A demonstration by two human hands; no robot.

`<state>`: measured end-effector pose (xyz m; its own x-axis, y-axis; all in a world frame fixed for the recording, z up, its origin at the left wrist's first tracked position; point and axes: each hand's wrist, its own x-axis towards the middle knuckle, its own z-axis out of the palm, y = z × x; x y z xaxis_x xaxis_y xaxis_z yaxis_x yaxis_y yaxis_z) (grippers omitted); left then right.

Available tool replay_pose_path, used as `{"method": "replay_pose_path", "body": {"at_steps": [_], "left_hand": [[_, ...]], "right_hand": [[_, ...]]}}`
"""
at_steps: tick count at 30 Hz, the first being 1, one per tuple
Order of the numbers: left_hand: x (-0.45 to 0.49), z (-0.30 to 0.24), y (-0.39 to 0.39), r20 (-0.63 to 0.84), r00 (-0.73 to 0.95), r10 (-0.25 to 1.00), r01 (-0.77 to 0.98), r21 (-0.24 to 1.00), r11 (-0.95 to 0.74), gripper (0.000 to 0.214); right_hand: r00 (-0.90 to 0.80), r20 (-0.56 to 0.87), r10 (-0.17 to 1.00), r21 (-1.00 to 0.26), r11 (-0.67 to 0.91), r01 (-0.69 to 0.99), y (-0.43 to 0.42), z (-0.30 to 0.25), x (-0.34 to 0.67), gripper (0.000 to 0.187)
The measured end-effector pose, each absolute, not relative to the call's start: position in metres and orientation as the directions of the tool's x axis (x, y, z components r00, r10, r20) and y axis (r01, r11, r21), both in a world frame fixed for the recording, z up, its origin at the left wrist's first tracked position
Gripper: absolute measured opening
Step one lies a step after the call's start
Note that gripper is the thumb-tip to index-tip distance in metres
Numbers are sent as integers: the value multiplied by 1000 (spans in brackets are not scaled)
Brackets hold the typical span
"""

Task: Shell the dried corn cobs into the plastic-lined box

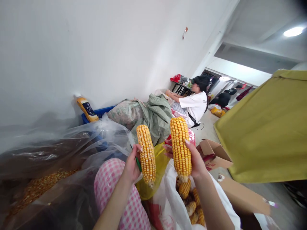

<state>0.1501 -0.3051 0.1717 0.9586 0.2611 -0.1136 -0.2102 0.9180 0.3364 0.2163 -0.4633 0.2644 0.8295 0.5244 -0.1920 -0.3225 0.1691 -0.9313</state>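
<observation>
My left hand [133, 164] is closed around a dried corn cob [146, 151], tilted slightly, its kernels yellow with pale tips. A thin tool with a green handle [138, 164] also shows in that hand; its working end is mostly hidden. In my right hand [195, 159] is a second, thicker corn cob [180, 145], deeper yellow and nearly upright, with dry husk at its base. The two cobs are apart, side by side. Below my right hand, a white sack [171, 191] stands open with several more corn cobs [192, 207] inside.
Loose kernels [45, 182] lie in a clear plastic bag [79, 153] on the left. A pink checked cloth [112, 182] covers my knee. Cardboard boxes [244, 193] stand right, near a large olive sheet [263, 131]. Another person [194, 100] sits ahead beyond a green-grey sack [158, 115].
</observation>
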Motion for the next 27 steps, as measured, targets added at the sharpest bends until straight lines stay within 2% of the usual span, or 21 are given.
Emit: {"method": "replay_pose_path", "body": {"at_steps": [2,4,6,8,11,14,18,20,21,23,25,27], "left_hand": [[154,172,-303,-144,918,371,-283,419,863,40],[159,171,-302,-164,875,456,-321,507,800,45],[162,169,-301,-155,859,487,-333,554,763,47],[165,168,-302,-133,867,480,-338,550,764,48],[166,173,-306,-136,873,468,-335,530,779,53],[166,181,-310,-155,850,503,-362,522,773,50],[167,186,-310,-125,825,551,-418,520,745,44],[167,184,-305,-118,809,576,-441,526,727,38],[166,183,-302,-122,805,581,-442,530,724,35],[165,181,-292,-131,805,578,-430,542,722,38],[162,182,-282,-117,812,572,-417,570,708,47],[155,185,-275,-91,805,586,-409,631,660,51]], "right_hand": [[860,-154,486,-986,-20,-165,-464,275,216,45],[875,-35,482,-964,-248,99,-458,286,213,45],[842,94,531,-832,-423,359,-447,296,209,49],[787,162,596,-688,-504,523,-431,301,204,52],[700,192,688,-530,-528,664,-405,301,195,59],[661,199,724,-386,-561,732,-383,294,187,70],[658,196,727,-295,-596,747,-365,289,179,73],[663,209,719,-362,-573,736,-365,290,180,73],[674,207,709,-442,-547,711,-367,289,182,71],[713,160,683,-681,-447,580,-378,285,189,61],[739,66,671,-916,-253,312,-392,272,197,50],[730,-13,684,-1000,-3,-15,-404,248,204,50]]}}
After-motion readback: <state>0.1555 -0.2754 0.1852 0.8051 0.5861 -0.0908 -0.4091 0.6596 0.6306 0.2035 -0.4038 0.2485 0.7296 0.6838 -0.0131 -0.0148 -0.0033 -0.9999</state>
